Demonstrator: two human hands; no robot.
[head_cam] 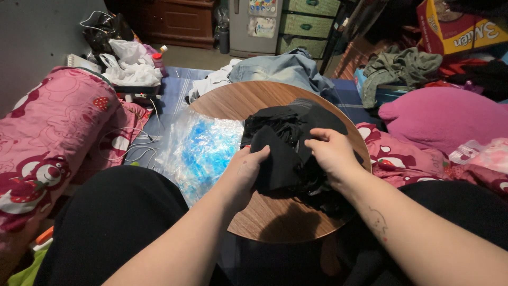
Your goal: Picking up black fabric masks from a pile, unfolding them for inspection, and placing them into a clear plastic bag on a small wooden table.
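Black fabric (283, 153) on the round table (264, 217) is gripped by both hands, fingers clamped and partly hidden in folds.

A round wooden table (264, 212) carried a heap of black cloth (288, 153), which both hands gripped from either side at its near part: the left hand (247, 169) and the right hand (330, 153). The heap spread away from the grip toward the table's far edge. Left of the grip, a clear plastic bag (198, 151) with blue inside overlapped the table's rim and lay on the blue sheet (169, 100) below. Beyond the grip, a denim garment (286, 69) lay past the table's far rim.
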